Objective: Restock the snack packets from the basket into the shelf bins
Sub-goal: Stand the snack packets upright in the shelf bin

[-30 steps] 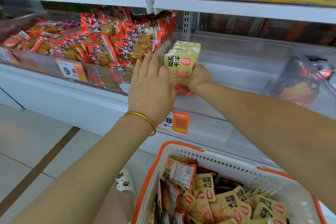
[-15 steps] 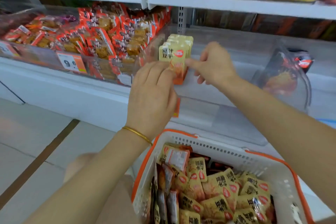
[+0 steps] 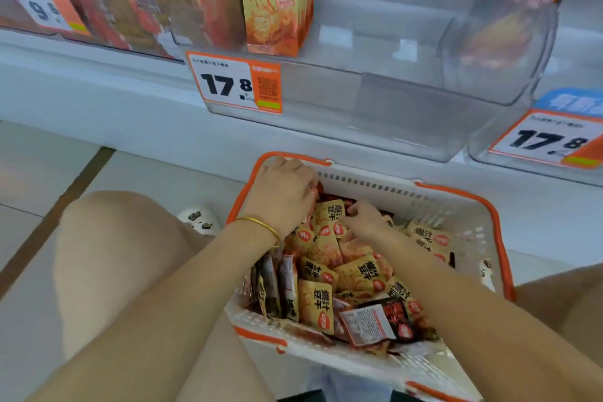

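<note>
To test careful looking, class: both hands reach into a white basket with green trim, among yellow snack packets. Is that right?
Not quite. The head view shows the basket has orange trim, not green. The rest holds: the left hand and right hand both reach into it among the yellow snack packets.

Yellow-and-orange snack packets with black lettering lie in a white basket trimmed orange.
</note>
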### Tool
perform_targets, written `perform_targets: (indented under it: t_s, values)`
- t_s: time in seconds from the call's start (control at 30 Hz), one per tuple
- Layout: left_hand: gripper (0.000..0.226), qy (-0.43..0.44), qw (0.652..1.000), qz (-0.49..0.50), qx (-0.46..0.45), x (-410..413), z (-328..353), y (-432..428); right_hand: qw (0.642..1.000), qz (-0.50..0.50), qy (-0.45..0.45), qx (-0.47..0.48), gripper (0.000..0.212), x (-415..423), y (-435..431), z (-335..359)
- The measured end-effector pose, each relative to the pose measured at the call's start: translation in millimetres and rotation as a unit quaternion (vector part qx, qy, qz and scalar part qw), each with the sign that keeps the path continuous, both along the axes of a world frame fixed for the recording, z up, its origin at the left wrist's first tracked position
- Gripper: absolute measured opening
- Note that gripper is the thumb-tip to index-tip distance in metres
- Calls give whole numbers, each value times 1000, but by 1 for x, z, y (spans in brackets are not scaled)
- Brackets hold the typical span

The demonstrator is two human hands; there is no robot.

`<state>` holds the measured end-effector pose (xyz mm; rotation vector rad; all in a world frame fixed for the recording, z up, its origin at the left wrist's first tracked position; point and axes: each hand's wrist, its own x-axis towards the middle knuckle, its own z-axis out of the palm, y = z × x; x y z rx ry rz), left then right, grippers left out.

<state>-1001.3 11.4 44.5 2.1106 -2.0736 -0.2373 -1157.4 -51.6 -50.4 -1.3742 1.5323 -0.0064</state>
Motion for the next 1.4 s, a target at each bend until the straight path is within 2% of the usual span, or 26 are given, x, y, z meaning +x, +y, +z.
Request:
perform_targets:
  t_s: [0.07, 0.13, 0.2, 0.27, 0.33, 0.37, 0.4, 0.47, 0.57, 0.7, 0.77, 0.8, 0.83, 0.9, 0.97, 1.03, 1.13, 1.2, 1.27, 1.33, 1.4]
  values:
    - [29, -9, 1000, 0, 11, -1, -3, -5, 997, -64, -28, 41, 56, 7, -3, -18]
    - [29, 4, 1000, 6, 12, 1, -5, -9, 984, -137, -73, 92, 59, 14, -6, -27]
    - [30, 16, 1000, 14, 7, 5, -9, -12, 979, -157, -74, 104, 54, 19, -9, -35]
    - [30, 12, 1000, 22, 11, 8, -12, -14, 983, -149, -58, 86, 38, 20, -12, -39]
    - [30, 8, 999, 22, 22, 8, -13, -14, 995, -94, -7, 28, 11, 17, -13, -38]
    - [30, 6, 999, 20, 31, 8, -13, -13, 998, -39, 32, -26, 12, 14, -14, -36]
    - [29, 5, 999, 19, 43, 8, -15, -13, 994, 23, 66, -81, 26, 11, -16, -32]
    - [28, 12, 998, 18, 65, 8, -18, -12, 970, 127, 94, -186, 38, 4, -15, -13]
    - [34, 73, 993, 23, 93, 6, -19, -10, 931, 229, 98, -266, 31, -8, -11, 29]
    - [43, 239, 960, 17, 143, -4, -4, -3, 923, 290, 4, -254, 19, -20, 1, 90]
    - [20, 338, 928, 12, 157, -4, 8, 1, 929, 272, -65, -244, 16, -23, 9, 116]
    - [12, 376, 913, 14, 155, -2, 16, 3, 933, 250, -99, -240, 14, -24, 12, 126]
    - [15, 403, 903, 14, 152, 0, 25, 6, 939, 221, -134, -226, 13, -25, 13, 134]
    - [19, 447, 883, 22, 140, 6, 43, 13, 950, 147, -238, -143, 14, -27, 18, 145]
    - [13, 460, 879, 34, 119, 13, 60, 21, 936, 56, -347, -34, 22, -26, 22, 153]
    - [9, 460, 882, 41, 91, 19, 76, 28, 915, 8, -402, 19, 37, -24, 24, 162]
    - [12, 460, 885, 49, 43, 26, 98, 33, 903, 34, -425, 59, 51, -20, 32, 177]
    - [10, 456, 888, 50, 11, 29, 112, 33, 900, 87, -425, 37, 36, -15, 40, 186]
    - [10, 463, 885, 55, -13, 31, 124, 30, 906, 124, -404, -25, 17, -8, 44, 200]
    - [15, 492, 868, 62, -29, 34, 138, 22, 913, 125, -380, -82, 11, 1, 39, 222]
    - [18, 512, 853, 77, -70, 38, 154, 10, 911, 95, -392, -88, 9, 13, 24, 248]
